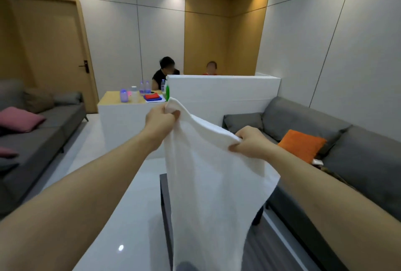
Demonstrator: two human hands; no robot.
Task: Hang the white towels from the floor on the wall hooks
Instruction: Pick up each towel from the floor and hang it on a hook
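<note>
A white towel (208, 183) hangs spread in front of me, held up by its top edge. My left hand (160, 120) grips the upper left corner, which sticks up above the fingers. My right hand (249, 142) pinches the top edge further right and a little lower. The towel's lower end drops out of the bottom of the view. No wall hooks show in this view.
A dark low table (165, 201) stands under the towel. Grey sofas run along the left (43, 131) and right (347, 140), with a pink and an orange cushion (301, 144). A white counter (217, 94) with bottles stands ahead; two people sit behind it. A wooden door (54, 49) is at left.
</note>
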